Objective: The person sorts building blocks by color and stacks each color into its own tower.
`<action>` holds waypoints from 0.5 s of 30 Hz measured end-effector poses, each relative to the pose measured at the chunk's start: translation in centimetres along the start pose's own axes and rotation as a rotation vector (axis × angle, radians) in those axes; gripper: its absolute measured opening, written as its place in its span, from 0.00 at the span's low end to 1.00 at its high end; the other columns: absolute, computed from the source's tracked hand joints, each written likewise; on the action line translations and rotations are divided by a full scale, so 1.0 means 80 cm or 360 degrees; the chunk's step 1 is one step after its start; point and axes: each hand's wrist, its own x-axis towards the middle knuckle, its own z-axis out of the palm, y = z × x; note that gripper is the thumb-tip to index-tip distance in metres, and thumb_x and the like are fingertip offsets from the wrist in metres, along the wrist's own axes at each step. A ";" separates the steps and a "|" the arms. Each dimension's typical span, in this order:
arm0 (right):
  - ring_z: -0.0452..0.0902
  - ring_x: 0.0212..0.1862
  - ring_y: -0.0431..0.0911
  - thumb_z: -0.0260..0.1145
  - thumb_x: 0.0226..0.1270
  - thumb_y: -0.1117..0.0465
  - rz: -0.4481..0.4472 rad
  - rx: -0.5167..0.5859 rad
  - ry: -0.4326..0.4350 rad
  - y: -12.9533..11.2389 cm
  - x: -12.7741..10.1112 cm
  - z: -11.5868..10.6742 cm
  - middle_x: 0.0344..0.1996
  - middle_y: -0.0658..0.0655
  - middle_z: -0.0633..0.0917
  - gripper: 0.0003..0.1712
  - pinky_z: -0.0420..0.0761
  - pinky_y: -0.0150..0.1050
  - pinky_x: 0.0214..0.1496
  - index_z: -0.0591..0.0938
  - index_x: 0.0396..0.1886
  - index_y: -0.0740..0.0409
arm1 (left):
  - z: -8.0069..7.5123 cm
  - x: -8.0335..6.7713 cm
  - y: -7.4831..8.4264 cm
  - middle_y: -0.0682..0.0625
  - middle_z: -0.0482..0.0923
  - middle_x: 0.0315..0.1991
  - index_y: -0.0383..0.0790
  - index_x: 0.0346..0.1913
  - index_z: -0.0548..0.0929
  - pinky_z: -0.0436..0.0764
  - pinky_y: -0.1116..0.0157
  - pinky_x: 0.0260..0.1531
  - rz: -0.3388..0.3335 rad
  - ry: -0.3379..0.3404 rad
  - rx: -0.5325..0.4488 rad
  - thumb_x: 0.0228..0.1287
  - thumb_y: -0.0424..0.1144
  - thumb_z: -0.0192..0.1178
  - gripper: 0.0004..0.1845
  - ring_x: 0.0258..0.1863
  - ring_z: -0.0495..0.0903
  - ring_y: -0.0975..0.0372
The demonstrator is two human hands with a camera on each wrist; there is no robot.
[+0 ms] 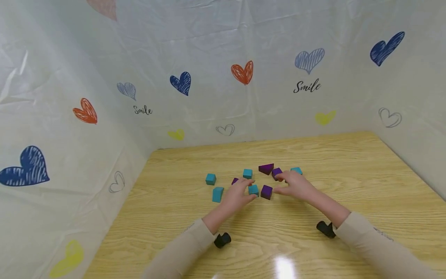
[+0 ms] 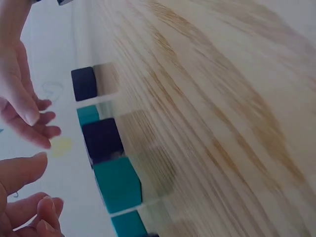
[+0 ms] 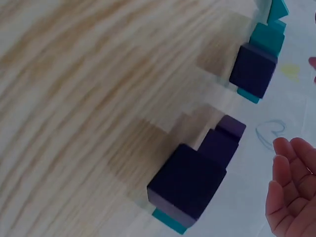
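Observation:
My left hand (image 1: 237,197) hovers beside a teal cube (image 1: 253,190), its thumb and fingers parted and holding nothing. Right of that cube sits a purple cube (image 1: 266,192), close to the thumb of my right hand (image 1: 296,185). That hand's fingers reach over the near side of another purple cube (image 1: 277,173), and the right wrist view shows the hand (image 3: 296,190) apart from the blocks. Behind lies a purple triangular block (image 1: 266,168). My left hand partly hides a purple block (image 1: 235,180); my right partly hides a teal block (image 1: 296,170).
Farther left stand a teal cube (image 1: 210,179) and a teal block with a slanted side (image 1: 217,194). One more teal cube (image 1: 247,173) sits behind the left fingers. A heart-printed white sheet (image 1: 209,108) borders the wooden table (image 1: 167,209) at the back and sides.

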 end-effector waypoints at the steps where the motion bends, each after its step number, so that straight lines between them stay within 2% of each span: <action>1: 0.77 0.39 0.56 0.68 0.55 0.54 0.0000 -0.0003 -0.0012 -0.001 0.002 0.004 0.37 0.64 0.82 0.26 0.77 0.44 0.38 0.78 0.46 0.72 | 0.003 0.003 0.003 0.48 0.75 0.49 0.40 0.58 0.74 0.77 0.65 0.41 0.0002 -0.0016 0.0038 0.57 0.41 0.64 0.25 0.46 0.77 0.58; 5: 0.78 0.36 0.52 0.70 0.53 0.55 0.0018 -0.0064 -0.0071 -0.005 0.009 0.017 0.33 0.60 0.83 0.23 0.78 0.41 0.36 0.80 0.42 0.70 | 0.013 0.015 0.011 0.48 0.75 0.50 0.43 0.55 0.78 0.78 0.65 0.39 -0.0005 -0.0058 0.0162 0.57 0.42 0.64 0.21 0.45 0.78 0.58; 9: 0.78 0.33 0.49 0.71 0.52 0.55 0.0058 -0.0167 -0.0114 -0.008 0.015 0.026 0.30 0.57 0.83 0.21 0.78 0.39 0.34 0.82 0.39 0.67 | 0.020 0.025 0.014 0.51 0.75 0.47 0.44 0.50 0.81 0.78 0.68 0.35 0.0019 -0.0068 0.0316 0.56 0.43 0.64 0.18 0.40 0.78 0.60; 15: 0.77 0.29 0.45 0.71 0.52 0.56 0.0097 -0.0192 -0.0144 -0.009 0.022 0.029 0.27 0.55 0.83 0.17 0.77 0.37 0.32 0.84 0.37 0.65 | 0.025 0.033 0.017 0.55 0.76 0.41 0.49 0.49 0.82 0.67 0.73 0.33 0.0177 -0.0035 0.0699 0.53 0.50 0.66 0.20 0.34 0.68 0.63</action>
